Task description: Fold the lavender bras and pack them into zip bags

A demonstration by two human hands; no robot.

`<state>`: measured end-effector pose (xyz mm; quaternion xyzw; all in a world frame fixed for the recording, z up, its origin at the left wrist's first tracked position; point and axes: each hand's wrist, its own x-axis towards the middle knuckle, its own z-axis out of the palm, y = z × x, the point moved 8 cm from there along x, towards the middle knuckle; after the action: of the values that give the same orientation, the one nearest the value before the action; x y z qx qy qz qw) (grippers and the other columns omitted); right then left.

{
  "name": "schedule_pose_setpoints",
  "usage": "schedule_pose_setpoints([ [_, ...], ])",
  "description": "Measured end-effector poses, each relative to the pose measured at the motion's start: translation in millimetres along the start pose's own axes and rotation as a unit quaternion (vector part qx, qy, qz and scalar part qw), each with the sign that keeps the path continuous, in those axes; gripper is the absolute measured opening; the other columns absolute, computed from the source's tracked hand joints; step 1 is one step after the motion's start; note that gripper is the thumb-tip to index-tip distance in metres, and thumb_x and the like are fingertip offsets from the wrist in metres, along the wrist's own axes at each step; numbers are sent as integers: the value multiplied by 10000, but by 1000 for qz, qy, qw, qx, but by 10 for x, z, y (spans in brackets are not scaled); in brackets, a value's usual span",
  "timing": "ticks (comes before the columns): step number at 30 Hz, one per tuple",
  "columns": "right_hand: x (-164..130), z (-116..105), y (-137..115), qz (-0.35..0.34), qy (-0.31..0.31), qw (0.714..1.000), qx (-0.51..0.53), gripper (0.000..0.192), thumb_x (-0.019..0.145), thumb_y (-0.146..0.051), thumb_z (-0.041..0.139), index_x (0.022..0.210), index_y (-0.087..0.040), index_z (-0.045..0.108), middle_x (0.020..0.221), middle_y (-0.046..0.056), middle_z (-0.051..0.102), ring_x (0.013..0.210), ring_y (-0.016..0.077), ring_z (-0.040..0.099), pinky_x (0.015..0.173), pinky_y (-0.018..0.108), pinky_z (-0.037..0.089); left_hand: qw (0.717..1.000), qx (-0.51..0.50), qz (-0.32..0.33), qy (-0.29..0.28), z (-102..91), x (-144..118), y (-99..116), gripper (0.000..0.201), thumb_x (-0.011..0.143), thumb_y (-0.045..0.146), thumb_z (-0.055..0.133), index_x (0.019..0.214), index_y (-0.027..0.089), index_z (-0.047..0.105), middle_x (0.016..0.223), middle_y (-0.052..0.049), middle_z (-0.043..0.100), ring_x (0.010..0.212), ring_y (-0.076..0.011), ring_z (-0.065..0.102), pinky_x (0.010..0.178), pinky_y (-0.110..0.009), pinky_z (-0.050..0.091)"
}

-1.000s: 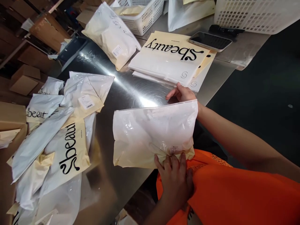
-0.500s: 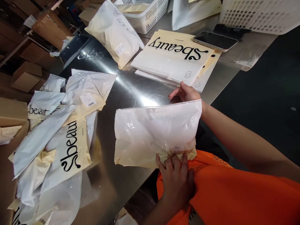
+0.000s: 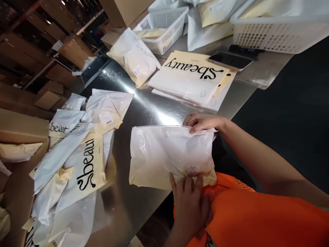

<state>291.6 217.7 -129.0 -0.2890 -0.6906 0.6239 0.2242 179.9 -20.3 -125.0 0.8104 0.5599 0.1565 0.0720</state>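
A plastic zip bag (image 3: 154,154), clear white above and cream below, lies on the metal table with its near edge by my orange vest. Inside it something pale and soft shows through, and a small label (image 3: 192,170) sits near the bottom. My left hand (image 3: 189,202) grips the bag's lower edge, fingertips pressed on top and puckering the plastic. At the zip end, my right hand (image 3: 204,121) has its thumb and bent fingers closed on the top corner. Farther off lies a flat stack of bags (image 3: 185,80) printed "Sbeauty".
Filled bags (image 3: 84,164) pile up at left, beside a cardboard box (image 3: 23,123). A phone (image 3: 230,61) rests on the bag stack's corner. White baskets (image 3: 167,34) and another filled bag (image 3: 135,58) stand at the back. The table (image 3: 123,192) ends near my body.
My right hand has come from beyond the bag's upper corner onto its zip edge and closed there. My left hand keeps its hold. The whole view has shifted slightly.
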Motion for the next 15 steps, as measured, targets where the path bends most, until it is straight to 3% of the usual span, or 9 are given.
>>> schedule_pose_setpoints([
  [2, -33, -49, 34, 28, 21, 998, 60, 279, 651, -445, 771, 642, -169, 730, 851, 37, 694, 767, 165, 615, 728, 270, 500, 1000, -21, -17, -7, -89, -9, -95, 466, 876, 416, 617, 1332, 327, 574, 1088, -33, 669, 1022, -243, 581, 1211, -562, 59],
  [4, -96, -212, 104, 50, 116, 983, 134, 244, 619, -402, 778, 634, -165, 720, 848, 37, 685, 741, 156, 607, 701, 271, 493, 999, -14, -35, -3, -187, -23, -215, 437, 904, 377, 581, 1336, 312, 568, 1164, -45, 664, 1096, -237, 590, 1219, -546, 9],
  [6, -150, -325, 173, 63, 170, 967, 177, 241, 573, -381, 792, 646, -164, 715, 827, 32, 678, 722, 158, 604, 675, 276, 487, 999, 19, -36, 6, -260, -29, -341, 427, 927, 339, 544, 1349, 272, 558, 1254, -68, 647, 1170, -230, 587, 1223, -513, -49],
  [10, -198, -345, 187, 78, 197, 969, 128, 259, 590, -403, 759, 644, -159, 686, 802, 19, 664, 694, 150, 584, 655, 276, 464, 995, 74, -55, -24, -256, 8, -723, 424, 961, 317, 475, 1371, 227, 531, 1383, -95, 588, 1286, -234, 538, 1204, -521, -128],
  [13, -335, 11, -54, 56, 206, 975, -67, 240, 741, -375, 650, 635, -161, 673, 728, 25, 653, 686, 152, 577, 682, 283, 454, 984, 65, -146, -81, -302, 56, -1190, 430, 994, 337, 364, 1376, 222, 524, 1440, -95, 538, 1366, -260, 461, 1192, -621, -53],
  [14, -409, 245, -187, 29, 192, 971, -143, 250, 786, -343, 613, 622, -164, 672, 723, 31, 660, 689, 154, 586, 694, 285, 456, 977, 68, -182, -89, -382, 70, -1341, 443, 999, 337, 324, 1368, 211, 534, 1442, -98, 535, 1384, -272, 438, 1189, -642, -11],
  [15, -487, 564, -350, -26, 139, 968, -208, 282, 826, -290, 570, 586, -171, 661, 688, 33, 657, 700, 154, 596, 722, 284, 461, 970, 79, -214, -87, -502, 83, -1468, 460, 1000, 337, 296, 1358, 191, 546, 1441, -107, 534, 1397, -284, 418, 1187, -650, 32],
])
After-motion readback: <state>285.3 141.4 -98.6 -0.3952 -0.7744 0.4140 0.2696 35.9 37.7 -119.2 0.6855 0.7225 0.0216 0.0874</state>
